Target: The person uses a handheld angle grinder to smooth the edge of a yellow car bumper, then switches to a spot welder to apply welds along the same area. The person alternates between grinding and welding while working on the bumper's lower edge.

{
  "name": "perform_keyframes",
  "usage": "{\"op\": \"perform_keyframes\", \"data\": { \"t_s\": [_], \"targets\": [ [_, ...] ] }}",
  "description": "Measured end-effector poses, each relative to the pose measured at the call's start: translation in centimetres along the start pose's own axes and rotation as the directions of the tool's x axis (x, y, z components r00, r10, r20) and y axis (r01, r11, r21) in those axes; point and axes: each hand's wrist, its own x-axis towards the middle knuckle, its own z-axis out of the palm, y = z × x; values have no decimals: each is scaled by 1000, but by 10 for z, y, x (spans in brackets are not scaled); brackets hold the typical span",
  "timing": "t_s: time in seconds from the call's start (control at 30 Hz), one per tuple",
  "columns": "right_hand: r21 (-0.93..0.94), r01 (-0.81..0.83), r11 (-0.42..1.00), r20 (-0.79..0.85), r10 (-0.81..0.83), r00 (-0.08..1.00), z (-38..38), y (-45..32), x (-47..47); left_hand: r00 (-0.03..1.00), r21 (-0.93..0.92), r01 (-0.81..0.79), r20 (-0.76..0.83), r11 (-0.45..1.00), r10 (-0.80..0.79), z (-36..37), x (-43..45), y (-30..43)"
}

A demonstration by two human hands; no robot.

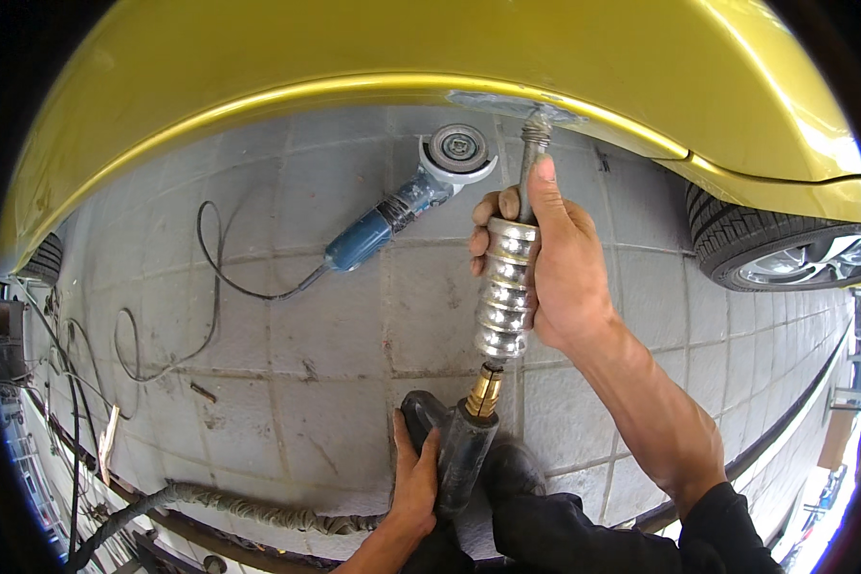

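My right hand (570, 269) wraps around the ribbed metal sliding weight (506, 287) of a slide-hammer dent puller, its thumb stretched along the steel rod (529, 176). The rod's tip meets a bare, scraped patch (499, 104) on the lower edge of a yellow car body panel (402, 43). Below the weight, a brass collar (485, 391) joins the rod to a black cylindrical handle (466, 459). My left hand (412, 477) is against the handle's left side, with thumb and a finger apart; whether it grips is hidden.
A blue angle grinder (362, 237) lies on the tiled floor, disc up, its cord (215, 316) looping left. A car wheel (760, 244) stands at right. A wrapped cable (258, 506) runs along the lower left, near a wood strip (107, 438). My dark shoe (513, 466) is below the tool.
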Motion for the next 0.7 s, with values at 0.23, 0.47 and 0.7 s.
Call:
{"op": "perform_keyframes", "data": {
  "t_s": [0.23,0.47,0.7],
  "targets": [
    [-32,19,999,-2,-19,1000,0,-1,0,997,-1,72,39,997,-72,-10,11,-14],
    [-13,-2,1000,-32,1,999,2,-3,0,988,-65,147,48,987,-144,-1,3,-3],
    [740,-602,300,655,-120,746,-24,24,17,992,133,0,123,991,-17,0,-4,0]
  ]
}}
